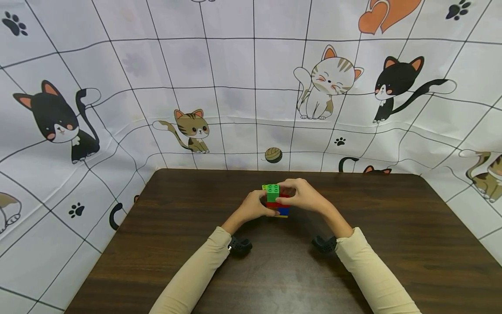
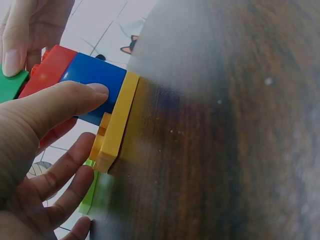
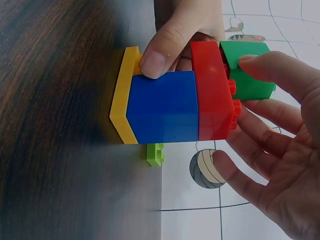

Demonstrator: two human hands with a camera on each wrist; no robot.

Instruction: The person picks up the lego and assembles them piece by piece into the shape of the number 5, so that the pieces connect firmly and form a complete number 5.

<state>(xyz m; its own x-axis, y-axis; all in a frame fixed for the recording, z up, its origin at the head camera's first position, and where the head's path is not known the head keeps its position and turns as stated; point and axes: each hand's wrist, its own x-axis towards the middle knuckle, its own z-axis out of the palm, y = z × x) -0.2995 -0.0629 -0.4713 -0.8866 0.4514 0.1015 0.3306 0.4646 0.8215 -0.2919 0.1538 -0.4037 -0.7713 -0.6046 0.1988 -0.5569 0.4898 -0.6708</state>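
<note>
Stack (image 3: pixel 165 107) partly hides lime brick (image 3: pixel 153 156) behind; dark table (image 1: pixel 313 270) beneath.

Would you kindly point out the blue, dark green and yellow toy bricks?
Blue toy brick (image 3: pixel 162 110): right wrist view, broad side.
Dark green toy brick (image 1: pixel 272 195): head view, near side.
Yellow toy brick (image 2: pixel 120 120): left wrist view, long side.

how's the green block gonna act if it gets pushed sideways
The green block is probably stiff, as its faces look flat and edges crisp where the right hand grips it. It seems unlikely to roll, being boxy. A push might tilt it: it sits at the studs of the red block, though I can't tell whether it's pressed home.
</note>
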